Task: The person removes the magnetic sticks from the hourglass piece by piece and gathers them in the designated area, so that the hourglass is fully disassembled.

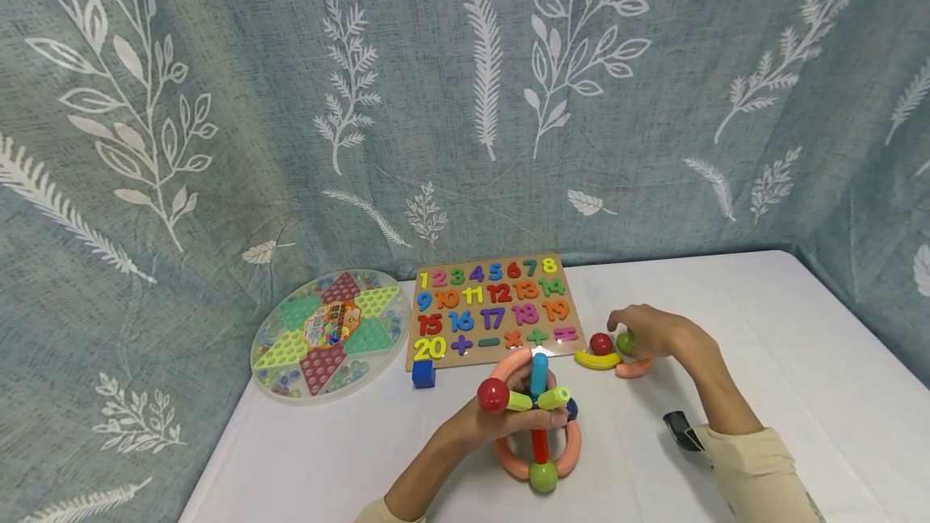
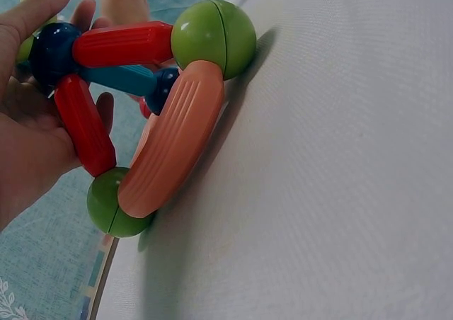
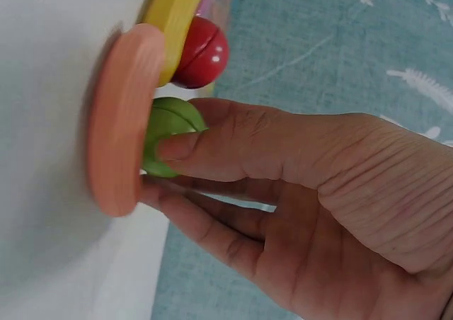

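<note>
My left hand (image 1: 483, 424) holds a magnetic ball-and-rod frame (image 1: 539, 441) at the front middle of the table. In the left wrist view, fingers surround its dark blue ball (image 2: 58, 49); red rods (image 2: 122, 45) lead to green balls (image 2: 214, 38), joined by a curved salmon rod (image 2: 177, 139). Farther right, my right hand (image 1: 652, 332) pinches a loose green ball (image 3: 168, 132) between thumb and fingers. A loose curved salmon rod (image 3: 124, 122) lies against that ball. Close by are a red ball (image 3: 204, 53) and a curved yellow rod (image 1: 597, 360).
Behind the frame lies a wooden number board (image 1: 494, 315) with coloured numerals. To its left is a round Chinese checkers board (image 1: 330, 336), and a blue cube (image 1: 424, 374) sits at the number board's front corner. A patterned curtain (image 1: 465, 103) hangs along the table's back edge.
</note>
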Available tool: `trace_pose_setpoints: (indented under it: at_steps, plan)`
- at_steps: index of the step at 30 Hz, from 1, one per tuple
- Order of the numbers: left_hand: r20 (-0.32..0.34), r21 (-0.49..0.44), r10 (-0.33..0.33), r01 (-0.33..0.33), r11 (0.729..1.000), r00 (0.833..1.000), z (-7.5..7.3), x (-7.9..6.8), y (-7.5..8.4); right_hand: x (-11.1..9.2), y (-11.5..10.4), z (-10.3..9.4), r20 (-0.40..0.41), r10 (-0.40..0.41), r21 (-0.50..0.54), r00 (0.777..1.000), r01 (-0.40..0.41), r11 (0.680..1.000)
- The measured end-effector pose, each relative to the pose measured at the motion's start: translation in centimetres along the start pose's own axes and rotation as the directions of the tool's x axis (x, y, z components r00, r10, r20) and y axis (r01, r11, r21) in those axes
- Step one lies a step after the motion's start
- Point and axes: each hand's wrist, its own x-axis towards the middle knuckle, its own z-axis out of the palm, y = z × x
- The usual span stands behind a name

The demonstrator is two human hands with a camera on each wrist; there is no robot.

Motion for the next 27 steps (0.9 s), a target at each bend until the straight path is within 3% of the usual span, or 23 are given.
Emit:
trace_pose_setpoints:
  at_steps: [4,7,10,13,15,17,21,24,27]
  plan:
    - [-0.001,-0.008,-0.009,0.009,1.0,1.0,0.1,0.0,0.0,-0.6,-0.5,-0.3,-0.048,-0.039,-0.011,0.998,0.038,0.999]
    - [0.001,-0.021,0.003,-0.003,1.0,1.0,0.1,0.1,0.0,-1.1,-1.4,-0.6,-0.137,-0.158,0.008,0.978,0.16,0.987]
    - [0.011,-0.054,0.028,-0.027,0.998,1.0,0.1,0.1,0.1,-1.8,-3.1,-0.8,-0.239,-0.318,0.08,0.917,0.345,0.935]
    - [0.031,-0.119,0.054,-0.05,0.992,0.998,0.1,0.1,0.1,-2.6,-5.6,-0.6,-0.314,-0.46,0.167,0.83,0.526,0.834]
    - [0.044,-0.141,0.062,-0.056,0.988,0.997,0.1,0.1,0.1,-3.0,-7.3,-0.2,-0.322,-0.531,0.204,0.784,0.605,0.77]
    - [0.046,-0.141,0.054,-0.047,0.989,0.997,0.1,0.1,0.1,-3.3,-8.8,0.3,-0.299,-0.596,0.196,0.745,0.659,0.726]
    - [0.042,-0.106,0.014,-0.01,0.994,0.999,0.0,0.1,0.1,-3.6,-10.5,1.1,-0.239,-0.689,0.113,0.684,0.724,0.68]
    - [0.051,-0.094,0.005,-0.001,0.996,0.999,0.0,0.2,0.3,-3.5,-11.0,1.4,-0.253,-0.727,0.05,0.638,0.759,0.649]
    - [0.06,-0.085,-0.005,0.01,0.996,0.998,0.0,0.1,0.4,-3.5,-11.2,1.6,-0.282,-0.74,0.034,0.611,0.777,0.628]
